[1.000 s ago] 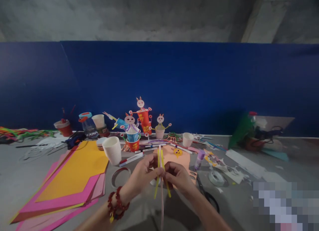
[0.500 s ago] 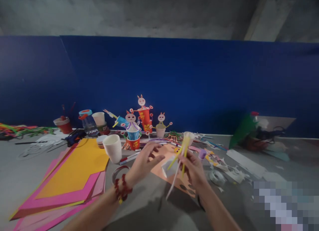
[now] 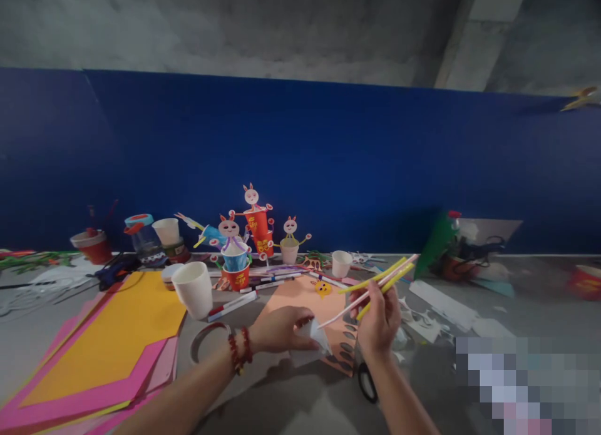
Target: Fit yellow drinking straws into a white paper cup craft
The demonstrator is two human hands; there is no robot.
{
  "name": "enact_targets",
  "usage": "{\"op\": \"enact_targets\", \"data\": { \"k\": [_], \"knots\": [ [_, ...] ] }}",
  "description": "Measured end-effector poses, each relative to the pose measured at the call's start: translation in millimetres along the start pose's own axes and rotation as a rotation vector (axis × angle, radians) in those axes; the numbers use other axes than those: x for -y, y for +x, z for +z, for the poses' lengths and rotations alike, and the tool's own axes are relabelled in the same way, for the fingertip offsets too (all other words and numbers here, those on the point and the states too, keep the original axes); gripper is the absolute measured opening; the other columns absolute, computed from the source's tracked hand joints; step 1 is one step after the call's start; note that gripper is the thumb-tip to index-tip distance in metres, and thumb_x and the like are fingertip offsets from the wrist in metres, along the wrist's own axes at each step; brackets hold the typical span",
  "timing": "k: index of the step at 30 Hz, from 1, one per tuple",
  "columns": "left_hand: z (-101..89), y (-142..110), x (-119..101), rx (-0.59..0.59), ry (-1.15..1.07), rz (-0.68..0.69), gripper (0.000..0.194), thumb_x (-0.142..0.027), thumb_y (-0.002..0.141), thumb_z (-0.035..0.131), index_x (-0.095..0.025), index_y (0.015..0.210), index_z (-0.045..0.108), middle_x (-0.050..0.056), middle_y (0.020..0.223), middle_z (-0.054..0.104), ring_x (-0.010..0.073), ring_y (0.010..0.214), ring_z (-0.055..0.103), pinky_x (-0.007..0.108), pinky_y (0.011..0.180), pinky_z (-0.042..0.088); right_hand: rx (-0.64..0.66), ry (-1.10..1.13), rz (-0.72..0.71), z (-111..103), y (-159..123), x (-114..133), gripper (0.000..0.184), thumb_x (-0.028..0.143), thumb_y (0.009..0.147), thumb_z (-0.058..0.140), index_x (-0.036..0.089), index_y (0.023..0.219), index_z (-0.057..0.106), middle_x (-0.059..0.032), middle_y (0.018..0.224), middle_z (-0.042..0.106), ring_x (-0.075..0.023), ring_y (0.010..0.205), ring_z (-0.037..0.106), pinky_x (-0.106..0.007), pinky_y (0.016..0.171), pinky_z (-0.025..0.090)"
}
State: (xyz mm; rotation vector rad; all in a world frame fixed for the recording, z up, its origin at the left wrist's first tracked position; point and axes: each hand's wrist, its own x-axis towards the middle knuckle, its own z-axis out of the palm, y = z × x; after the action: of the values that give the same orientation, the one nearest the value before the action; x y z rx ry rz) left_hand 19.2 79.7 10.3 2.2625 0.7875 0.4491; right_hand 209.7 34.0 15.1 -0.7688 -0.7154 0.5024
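1. Head view, the grip: the right hand is closed around slim yellow sticks and a slim pale pink stick. The left hand, a little lower, has its fingers and thumb together on a thin white piece, partly hidden by them. The pink stick's lower end reaches this piece; whether they touch cannot be told.
2. Head view, things around: a peach paper sheet with oval holes lies under and beyond the hands, a yellow paper face on it. Left of the left hand stand a tall white cup and a grey ring-shaped roll, with slim white markers beyond. Black looped handles lie just beside the right wrist; cut white paper scraps lie to its right. Cup figures with rabbit faces stand farther off.
3. Head view, edges and room: bare grey tabletop shows between the forearms. Its far edge meets a tall blue panel, well beyond both hands. Stacked yellow and pink sheets bound the left side.
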Motion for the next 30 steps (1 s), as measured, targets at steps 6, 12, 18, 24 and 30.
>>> {"op": "enact_targets", "data": {
  "k": [6,12,18,24,30],
  "knots": [
    [-3.1,-51,2,-0.093,-0.22,0.047,0.056,-0.032,0.08,0.076,-0.023,0.131,0.054,0.011,0.133,0.061,0.0259,0.122,0.058,0.038,0.101,0.048,0.043,0.081,0.005,7,-14,9,0.024,0.041,0.091,0.062,0.019,0.086,0.055,0.0032,0.06,0.066,-0.0095,0.034,0.054,-0.018,0.034,0.043],
    [17.8,-62,22,-0.145,-0.441,0.112,0.068,-0.029,0.081,0.075,-0.027,0.141,0.044,0.014,0.147,0.046,0.0311,0.134,0.048,0.046,0.108,0.045,0.381,-0.179,-0.181,-1,-49,2,0.013,0.032,0.096,0.058,0.02,0.09,0.057,-0.0004,0.069,0.07,-0.0131,0.045,0.062,-0.024,0.046,0.052],
    [17.2,-59,16,-0.205,-0.432,0.13,0.056,-0.033,0.083,0.074,-0.025,0.134,0.052,0.013,0.136,0.052,0.0304,0.13,0.05,0.045,0.106,0.046,0.615,-0.539,-0.534,-8,-48,0,0.007,0.022,0.094,0.058,0.023,0.088,0.062,-0.0016,0.069,0.069,-0.017,0.06,0.066,-0.026,0.057,0.049],
    [24.8,-64,17,-0.295,-0.385,0.101,0.055,-0.032,0.081,0.075,-0.024,0.13,0.052,0.013,0.135,0.052,0.03,0.126,0.051,0.043,0.103,0.048,0.607,-0.597,-0.601,-7,-47,-4,0.006,0.021,0.094,0.058,0.023,0.089,0.059,-0.0004,0.069,0.069,-0.0164,0.058,0.065,-0.026,0.057,0.048],
    [25.1,-63,13,-0.363,-0.367,0.104,0.055,-0.036,0.079,0.078,-0.023,0.125,0.052,0.013,0.127,0.055,0.0289,0.118,0.056,0.04,0.099,0.049,0.574,-0.62,-0.567,-7,-49,-7,0.004,0.022,0.093,0.06,0.023,0.089,0.061,-0.0011,0.073,0.071,-0.017,0.063,0.067,-0.026,0.062,0.05]
  ]
}}
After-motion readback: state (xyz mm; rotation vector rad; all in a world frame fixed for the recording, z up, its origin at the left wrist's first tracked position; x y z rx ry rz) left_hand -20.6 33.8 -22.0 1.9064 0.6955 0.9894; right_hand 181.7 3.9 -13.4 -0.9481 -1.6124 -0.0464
